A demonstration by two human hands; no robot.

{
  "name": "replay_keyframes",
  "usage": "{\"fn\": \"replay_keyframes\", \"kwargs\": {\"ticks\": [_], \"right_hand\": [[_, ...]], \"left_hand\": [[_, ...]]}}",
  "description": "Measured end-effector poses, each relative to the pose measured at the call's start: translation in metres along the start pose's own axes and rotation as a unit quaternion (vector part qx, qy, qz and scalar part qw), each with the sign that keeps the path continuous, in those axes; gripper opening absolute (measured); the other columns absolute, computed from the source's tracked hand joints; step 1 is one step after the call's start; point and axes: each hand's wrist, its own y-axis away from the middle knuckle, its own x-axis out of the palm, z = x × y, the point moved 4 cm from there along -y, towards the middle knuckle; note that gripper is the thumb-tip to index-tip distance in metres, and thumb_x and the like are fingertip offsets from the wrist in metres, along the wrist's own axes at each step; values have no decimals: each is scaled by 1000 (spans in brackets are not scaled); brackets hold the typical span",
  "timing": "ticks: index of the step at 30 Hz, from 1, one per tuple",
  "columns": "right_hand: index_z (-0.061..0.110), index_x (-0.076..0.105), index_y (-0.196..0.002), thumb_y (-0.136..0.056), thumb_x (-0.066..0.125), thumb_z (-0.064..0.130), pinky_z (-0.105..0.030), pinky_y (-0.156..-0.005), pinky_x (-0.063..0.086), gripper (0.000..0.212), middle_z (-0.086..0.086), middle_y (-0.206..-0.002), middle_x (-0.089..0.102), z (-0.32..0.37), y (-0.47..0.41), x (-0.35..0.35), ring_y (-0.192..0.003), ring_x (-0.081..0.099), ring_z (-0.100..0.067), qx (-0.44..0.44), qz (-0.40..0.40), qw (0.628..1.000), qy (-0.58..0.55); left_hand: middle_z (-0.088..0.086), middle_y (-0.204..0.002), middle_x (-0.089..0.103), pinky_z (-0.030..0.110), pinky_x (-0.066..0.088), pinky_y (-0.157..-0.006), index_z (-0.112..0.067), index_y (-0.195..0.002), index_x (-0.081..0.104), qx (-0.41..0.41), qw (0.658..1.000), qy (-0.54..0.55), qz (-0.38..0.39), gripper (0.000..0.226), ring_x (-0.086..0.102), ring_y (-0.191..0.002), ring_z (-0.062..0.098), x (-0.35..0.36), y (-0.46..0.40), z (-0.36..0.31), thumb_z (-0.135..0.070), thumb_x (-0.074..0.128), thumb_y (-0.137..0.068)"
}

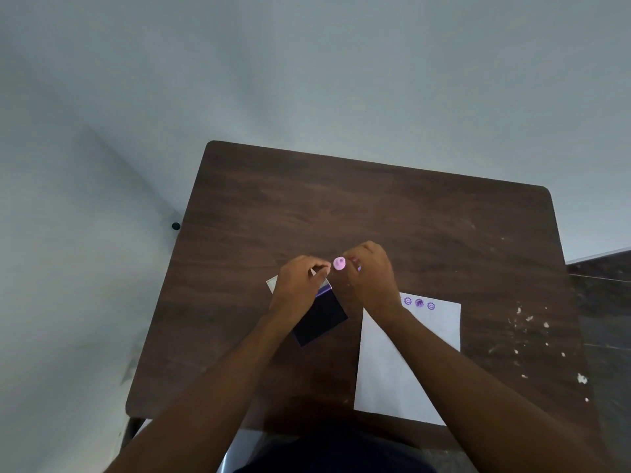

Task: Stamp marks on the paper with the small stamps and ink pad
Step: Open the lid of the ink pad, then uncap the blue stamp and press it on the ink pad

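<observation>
Desk (pixel 341 199): dark brown wood-grain top with rounded corners, filling the middle of the frame; white flecks scattered along its right side.
Room: plain pale grey floor across the top and left of the frame; darker tiled strip at the right edge.
Paper (pixel 386 370): white, flat sheet, lower right of centre on the desk; three round purple marks (pixel 419 303) in a row at its top edge.
Ink pad (pixel 317 319): dark, square, open case with a pale lid, just left of the paper, partly under the left wrist.
Stamp (pixel 339 263): small, pink, round, held above the desk at centre, between both hands.
Left hand (pixel 300 285): fingers curled, pinching something small and pale; what it is cannot be told.
Right hand (pixel 370 271): fingertips pinching the stamp.
</observation>
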Motion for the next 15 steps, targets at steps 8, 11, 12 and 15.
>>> {"fn": "replay_keyframes", "kwargs": {"ticks": [8, 11, 12, 15], "right_hand": [[9, 65, -91, -88, 64, 22, -26, -77, 43, 14, -10, -105, 66, -49, 0, 19, -88, 52, -16, 163, 51, 983, -69], [11, 65, -105, -85, 69, 19, -31, -86, 49, 22, -9, -113, 63, -50, 0, 30, -99, 57, -22, 182, 44, 979, -85], [11, 65, -105, -84, 70, 18, -29, -84, 49, 23, -10, -113, 63, -49, -1, 33, -99, 57, -21, 178, 42, 979, -86], [10, 63, -110, -84, 71, 15, -27, -86, 46, 27, -11, -118, 60, -49, -3, 35, -103, 56, -22, 176, 37, 979, -100]], "left_hand": [[0, -88, 73, 28, 50, -79, -18, -96, 74, -78, 996, 2, 37, 45, 64, -80, 11, 37, 5, -20, -48, 41, -102], [4, -103, 74, 27, 49, -86, -15, -109, 72, -95, 994, -10, 52, 33, 66, -91, 15, 46, 5, -21, -36, 48, -101], [5, -107, 73, 27, 49, -88, -14, -113, 72, -89, 994, -17, 60, 30, 66, -95, 16, 48, 5, -22, -32, 52, -100], [7, -111, 72, 28, 48, -91, -12, -116, 70, -90, 993, -31, 72, 29, 66, -100, 20, 52, 3, -24, -29, 55, -98]]}}
